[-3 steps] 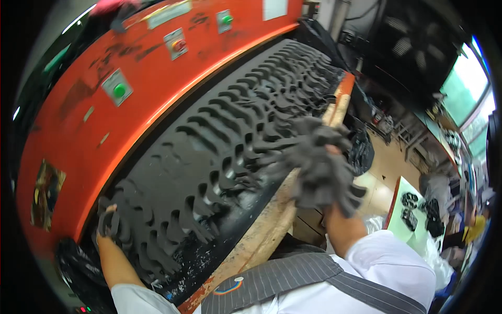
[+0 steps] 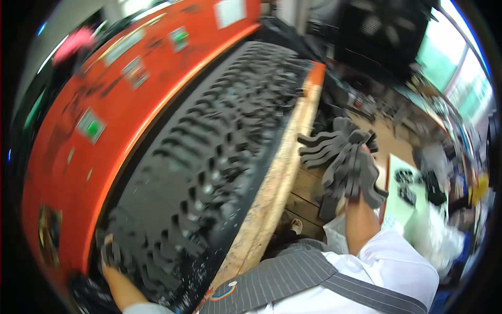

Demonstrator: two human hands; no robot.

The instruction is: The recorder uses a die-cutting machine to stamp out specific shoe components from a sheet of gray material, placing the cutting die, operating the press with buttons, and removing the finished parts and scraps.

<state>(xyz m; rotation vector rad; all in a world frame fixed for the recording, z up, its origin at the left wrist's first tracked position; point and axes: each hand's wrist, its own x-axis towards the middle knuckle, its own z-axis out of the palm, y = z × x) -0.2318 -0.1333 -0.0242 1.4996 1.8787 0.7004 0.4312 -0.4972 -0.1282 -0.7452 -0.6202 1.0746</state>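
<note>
A fanned bunch of wavy dark grey foam pieces (image 2: 348, 167) is gripped in my right hand (image 2: 365, 149), held up to the right of the machine bed. The bunch hides most of that hand; only a bit of finger and the wrist show. Down at the near left end of the bed, my left hand (image 2: 106, 265) is closed around a few similar grey foam pieces (image 2: 113, 254), partly blurred. Rows of cut wavy foam pieces (image 2: 209, 178) cover much of the dark foam sheet (image 2: 151, 191) lying on the bed.
An orange machine panel (image 2: 68, 172) with green buttons runs along the bed's left. A worn wooden edge (image 2: 261, 214) borders its right side. Beyond stand a pale green table (image 2: 392, 209) with black parts, a clear plastic bag (image 2: 436, 238), and a large black fan (image 2: 387, 36).
My right hand has swung right with the foam bunch, away from over the bed's edge. The whole view has turned rightward. My left hand stays at the bed's near end.
</note>
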